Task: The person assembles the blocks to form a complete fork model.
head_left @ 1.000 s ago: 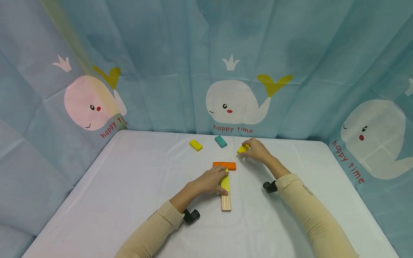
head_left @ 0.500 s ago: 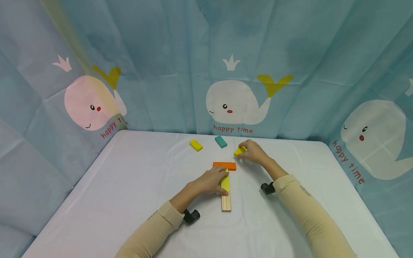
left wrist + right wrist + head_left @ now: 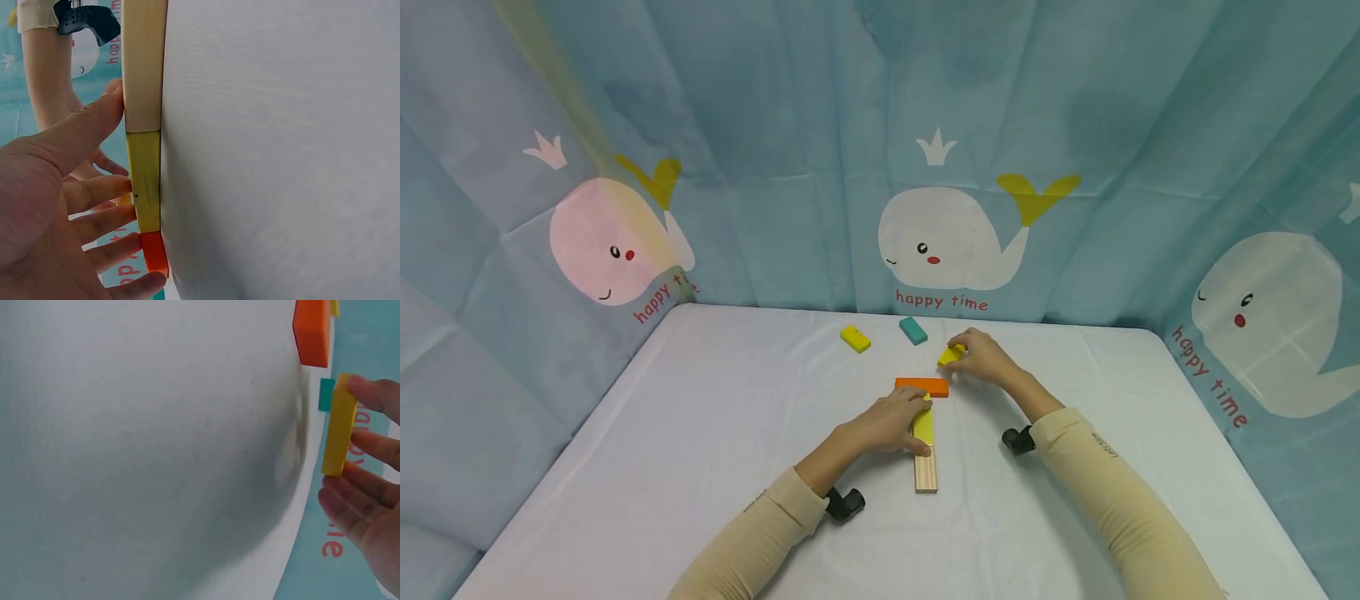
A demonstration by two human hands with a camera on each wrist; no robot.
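On the white table a plain wooden block and a yellow block lie end to end. An orange block lies crosswise at the far end of the yellow one, like the top of a T. My left hand rests on this row with fingers spread: the thumb touches the wooden block, the fingertips the yellow and orange ones. Between thumb and fingertips, my right hand pinches another yellow block, held just off the table beyond the orange block's right end.
Toward the back of the table lie a third yellow block and a teal block. A blue curtain with printed whales hangs behind the table and along its sides. Each wrist wears a black camera mount.
My right hand has moved left and slightly nearer with the yellow block, toward the orange one. The left hand and the row of blocks have stayed put.
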